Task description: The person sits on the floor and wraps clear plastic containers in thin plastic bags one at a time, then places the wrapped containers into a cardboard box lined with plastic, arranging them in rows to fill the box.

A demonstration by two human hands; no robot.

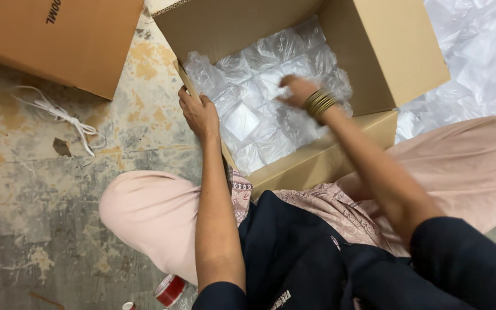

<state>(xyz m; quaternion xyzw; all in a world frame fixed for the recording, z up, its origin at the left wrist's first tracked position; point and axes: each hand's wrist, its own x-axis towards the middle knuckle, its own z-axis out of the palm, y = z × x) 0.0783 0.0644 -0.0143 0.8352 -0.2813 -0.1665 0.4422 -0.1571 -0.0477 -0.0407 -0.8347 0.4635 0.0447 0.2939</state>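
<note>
Both hands work at an open cardboard box (374, 51) that sits on the floor between the person's knees. Left hand (199, 115) is clamped on the box's near-left wall, fingers curled over the rim, thumb side toward the packets. Right hand (295, 89) is inside the box, hovering over or touching the clear plastic packets (259, 115) that fill it; it is blurred, so whether its fingers are closed on a packet cannot be told. Gold bangles (320, 103) ring its wrist. The packets lie directly under the right hand and just right of the left, so the right is nearer. The box's long axis runs from near-left to far-right, with tall flaps rising beyond and right of the right hand; open room lies straight above. More clear plastic (477, 51) is heaped right of the box. Left of the left hand, a white cord (58, 112) lies on the floor (58, 229), with a second box (58, 40) beyond it.
</note>
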